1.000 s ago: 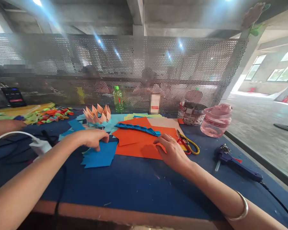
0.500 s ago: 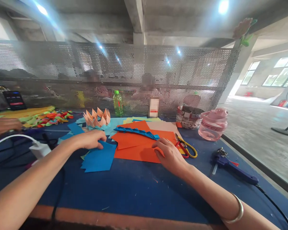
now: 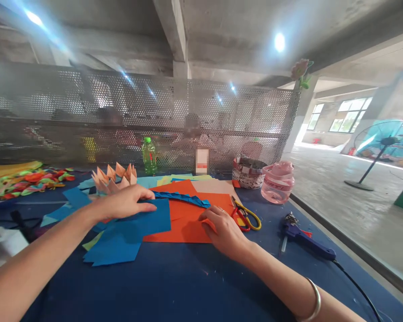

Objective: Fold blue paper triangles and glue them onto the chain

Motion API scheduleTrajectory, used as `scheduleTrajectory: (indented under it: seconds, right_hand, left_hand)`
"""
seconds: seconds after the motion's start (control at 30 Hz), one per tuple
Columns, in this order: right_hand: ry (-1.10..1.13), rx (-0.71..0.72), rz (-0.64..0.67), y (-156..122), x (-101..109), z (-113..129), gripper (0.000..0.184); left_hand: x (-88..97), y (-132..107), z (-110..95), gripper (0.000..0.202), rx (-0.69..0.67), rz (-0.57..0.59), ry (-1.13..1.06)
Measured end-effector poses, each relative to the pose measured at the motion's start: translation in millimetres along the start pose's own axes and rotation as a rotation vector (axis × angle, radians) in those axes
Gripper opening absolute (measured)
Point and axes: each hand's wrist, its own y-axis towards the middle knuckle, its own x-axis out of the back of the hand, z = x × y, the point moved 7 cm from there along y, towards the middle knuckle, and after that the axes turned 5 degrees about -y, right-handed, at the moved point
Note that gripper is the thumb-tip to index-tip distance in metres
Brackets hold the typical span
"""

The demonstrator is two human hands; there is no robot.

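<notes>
My left hand (image 3: 134, 202) pinches a piece of blue paper (image 3: 157, 220) between thumb and fingers, and its right end lies over orange paper. More blue paper (image 3: 116, 246) lies below it on the table. A long folded blue paper strip (image 3: 183, 197) rests across the orange paper sheets (image 3: 188, 230). By the right end of that strip, my right hand (image 3: 223, 230) rests with loosely curved fingers, thumb apart and nothing held. Beside it lie scissors (image 3: 251, 219) with one red and one yellow handle. Behind my left hand stands a pointed peach paper ring (image 3: 112, 179).
A blue glue gun (image 3: 309, 241) with a cord lies at the right. Farther back are a pink bottle (image 3: 278, 183), a round patterned container (image 3: 248, 174) and a green bottle (image 3: 149, 156). Colourful scraps (image 3: 40, 181) lie at left. A perforated metal panel (image 3: 174, 107) stands behind the table.
My left hand has lifted a piece of blue paper and moved it right, toward the orange sheets. The view has turned to the right. My right hand stays by the strip's end.
</notes>
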Motion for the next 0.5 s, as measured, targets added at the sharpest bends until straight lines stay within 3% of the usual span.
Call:
scheduleTrajectory:
  seconds: [0.1, 0.27, 0.4, 0.5]
  right_hand:
    - [0.049, -0.015, -0.035, 0, 1, 0, 0.019]
    - [0.166, -0.058, -0.077, -1, 2, -2, 0.036]
    - [0.169, -0.059, -0.019, -3, -1, 0, 0.049]
    - [0.158, -0.038, 0.006, -3, -4, 6, 0.041]
  left_hand:
    - [-29.6, 11, -20, 0.033, -0.010, 0.151, -0.379]
    - [-72.0, 34, -22, 0.039, 0.066, 0.120, -0.887]
    - [-92.4, 42, -21, 0.045, 0.068, 0.062, -0.977]
    - [-97.7, 38, -22, 0.047, 0.072, 0.048, -1.024]
